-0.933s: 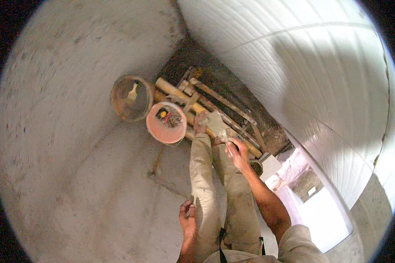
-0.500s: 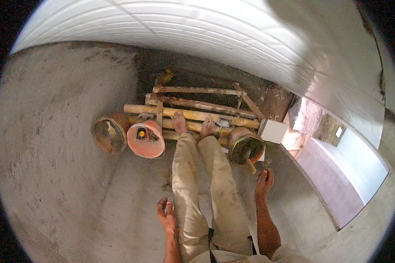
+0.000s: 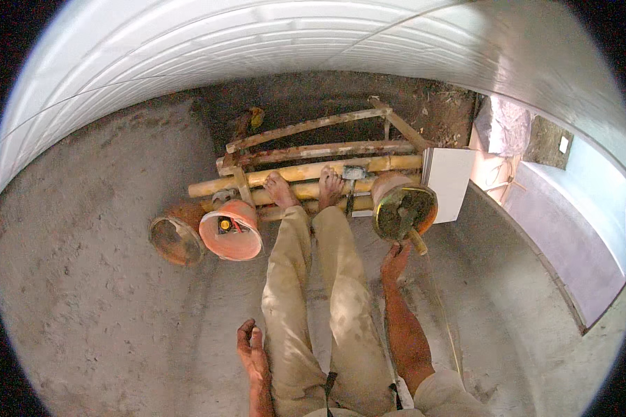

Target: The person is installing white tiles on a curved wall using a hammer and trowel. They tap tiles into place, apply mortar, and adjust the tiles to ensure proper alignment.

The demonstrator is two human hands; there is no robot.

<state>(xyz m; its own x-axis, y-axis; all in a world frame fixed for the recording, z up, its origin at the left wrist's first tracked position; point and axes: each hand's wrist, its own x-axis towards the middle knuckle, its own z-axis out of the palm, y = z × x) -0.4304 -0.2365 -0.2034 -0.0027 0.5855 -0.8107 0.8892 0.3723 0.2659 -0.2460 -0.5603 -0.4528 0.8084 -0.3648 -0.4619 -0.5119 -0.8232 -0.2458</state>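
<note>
My left hand [image 3: 252, 351] hangs open beside my left trouser leg [image 3: 285, 292]. My right hand [image 3: 395, 257] reaches up to the lower edge of a dark bucket [image 3: 396, 207] with a wooden handle [image 3: 417, 242] sticking out. Its fingertips are curled and partly hidden; what they hold is unclear. A thin pale line [image 3: 444, 313] runs down beside that forearm. My bare feet [image 3: 280, 189] rest on bamboo poles [image 3: 209, 187]. A dark tool [image 3: 355, 174] lies by the right foot. Left of my legs are a pink bucket [image 3: 236, 243] with a yellow-and-black item inside and a dull brown bucket [image 3: 165, 240].
A wooden frame [image 3: 299, 125] stands beyond the poles. Flat white boards [image 3: 451, 182] are stacked at the right, beside an opening [image 3: 556, 208] onto a lower level. A rough grey wall [image 3: 83, 264] is at the left; ribbed white panels [image 3: 209, 35] curve across the top.
My view has swung round to face the poles squarely. My right hand moved from holding a flat, plaster-covered tool over the poles down to the right bucket, where that tool is no longer clearly seen.
</note>
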